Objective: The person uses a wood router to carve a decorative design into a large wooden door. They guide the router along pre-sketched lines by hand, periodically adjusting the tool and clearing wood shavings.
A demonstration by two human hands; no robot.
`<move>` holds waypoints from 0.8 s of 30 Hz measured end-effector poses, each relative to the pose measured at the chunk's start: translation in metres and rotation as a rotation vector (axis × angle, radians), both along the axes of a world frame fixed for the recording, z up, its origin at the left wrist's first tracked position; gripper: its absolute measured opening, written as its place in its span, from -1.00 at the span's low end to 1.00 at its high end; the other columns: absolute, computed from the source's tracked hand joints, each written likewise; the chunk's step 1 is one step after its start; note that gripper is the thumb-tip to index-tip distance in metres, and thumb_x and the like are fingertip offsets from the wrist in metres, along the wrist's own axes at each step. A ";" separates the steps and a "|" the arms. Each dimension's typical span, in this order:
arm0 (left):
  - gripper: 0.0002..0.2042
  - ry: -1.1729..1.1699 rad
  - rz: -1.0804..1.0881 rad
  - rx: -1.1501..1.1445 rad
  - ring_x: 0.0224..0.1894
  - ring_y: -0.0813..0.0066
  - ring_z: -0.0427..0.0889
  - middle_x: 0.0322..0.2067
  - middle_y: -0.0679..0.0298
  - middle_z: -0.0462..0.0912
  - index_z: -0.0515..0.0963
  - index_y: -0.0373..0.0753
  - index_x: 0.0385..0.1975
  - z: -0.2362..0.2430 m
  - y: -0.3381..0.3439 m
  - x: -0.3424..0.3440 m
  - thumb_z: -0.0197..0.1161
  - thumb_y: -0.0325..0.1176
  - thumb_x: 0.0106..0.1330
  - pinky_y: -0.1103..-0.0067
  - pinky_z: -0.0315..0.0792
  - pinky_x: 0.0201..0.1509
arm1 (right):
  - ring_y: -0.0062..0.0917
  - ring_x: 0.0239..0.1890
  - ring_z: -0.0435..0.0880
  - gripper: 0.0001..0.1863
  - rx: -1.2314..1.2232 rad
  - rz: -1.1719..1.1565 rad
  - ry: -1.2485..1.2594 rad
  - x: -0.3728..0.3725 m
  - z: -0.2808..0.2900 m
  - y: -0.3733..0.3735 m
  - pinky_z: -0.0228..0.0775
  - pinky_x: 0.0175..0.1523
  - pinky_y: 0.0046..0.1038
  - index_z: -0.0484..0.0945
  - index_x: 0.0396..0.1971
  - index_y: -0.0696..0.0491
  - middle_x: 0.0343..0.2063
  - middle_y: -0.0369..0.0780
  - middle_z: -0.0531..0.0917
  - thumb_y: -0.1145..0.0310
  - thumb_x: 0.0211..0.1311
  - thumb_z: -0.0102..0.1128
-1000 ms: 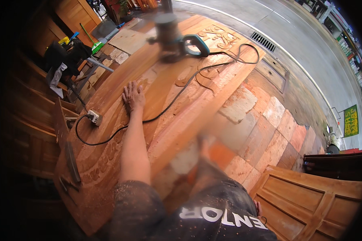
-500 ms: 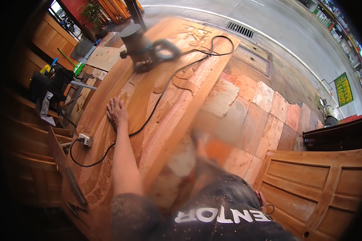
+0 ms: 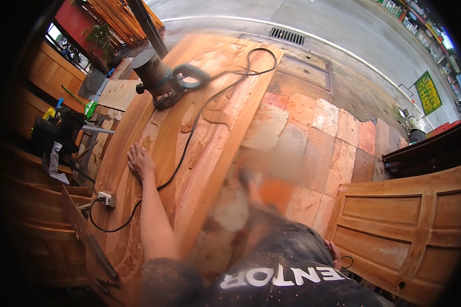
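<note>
A carved wooden door panel [image 3: 200, 184] lies in front of me, with relief scrollwork and wood dust on it. My left hand [image 3: 141, 162] rests flat on its left part, fingers stretched out. Farther up the panel stands a wood router [image 3: 159, 82] with a looped teal handle, apart from my hand. Its black cord [image 3: 192, 130] loops over the far end and runs back under my left forearm to a plug in a white socket block [image 3: 106, 198]. Beside my dark shirt shows a part of my right hand [image 3: 335, 256]; the shirt hides the rest of it.
A panelled wooden door [image 3: 394, 225] leans at the right above the stone-tiled floor [image 3: 322, 148]. Left of the work stand a dark bag-like heap [image 3: 56, 130], a green-handled brush [image 3: 90, 109] and stacked wooden parts. A road with a drain grate [image 3: 287, 36] lies beyond.
The view has shifted, so the panel and router sit farther left. My left hand stays flat on the wood; my right hand stays at my side.
</note>
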State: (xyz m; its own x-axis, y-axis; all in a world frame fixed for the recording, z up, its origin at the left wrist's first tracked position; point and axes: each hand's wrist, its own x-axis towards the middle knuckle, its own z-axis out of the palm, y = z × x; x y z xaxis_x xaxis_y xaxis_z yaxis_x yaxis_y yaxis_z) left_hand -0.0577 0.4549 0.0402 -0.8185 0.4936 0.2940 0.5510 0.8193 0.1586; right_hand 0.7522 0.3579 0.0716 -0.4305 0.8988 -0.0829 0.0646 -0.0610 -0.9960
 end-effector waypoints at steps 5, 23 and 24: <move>-0.46 -0.027 0.012 -0.027 0.59 0.07 0.06 0.55 0.29 0.16 0.22 -0.01 0.52 0.000 0.000 0.001 -0.24 0.01 0.63 0.03 -0.02 0.57 | -0.19 0.51 0.24 -0.07 0.009 -0.023 0.001 0.002 0.000 -0.004 -0.08 0.58 -0.18 0.11 0.49 0.27 0.45 0.11 0.28 -0.27 0.51 -0.13; -0.47 -0.047 0.015 0.023 0.58 0.09 0.08 0.53 0.25 0.22 0.28 -0.07 0.49 0.003 0.003 0.008 -0.18 -0.05 0.61 0.09 -0.05 0.59 | -0.26 0.47 0.33 -0.16 0.082 -0.114 -0.021 -0.004 -0.001 -0.009 0.04 0.55 -0.25 0.28 0.43 0.24 0.39 0.01 0.40 -0.23 0.53 -0.11; -0.47 -0.047 0.025 0.003 0.58 0.08 0.09 0.53 0.26 0.22 0.28 -0.07 0.49 0.003 0.004 0.008 -0.17 -0.05 0.61 0.08 -0.05 0.59 | -0.26 0.47 0.33 -0.16 0.079 -0.115 -0.019 -0.005 -0.002 -0.007 0.04 0.55 -0.25 0.28 0.43 0.24 0.39 0.01 0.40 -0.23 0.53 -0.11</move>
State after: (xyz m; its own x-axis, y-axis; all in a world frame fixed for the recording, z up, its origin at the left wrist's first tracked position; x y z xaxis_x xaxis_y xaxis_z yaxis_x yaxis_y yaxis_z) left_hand -0.0496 0.4592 0.0436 -0.8434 0.4724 0.2560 0.5225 0.8321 0.1861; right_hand 0.7471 0.3508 0.0700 -0.3236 0.9461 -0.0168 0.0804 0.0098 -0.9967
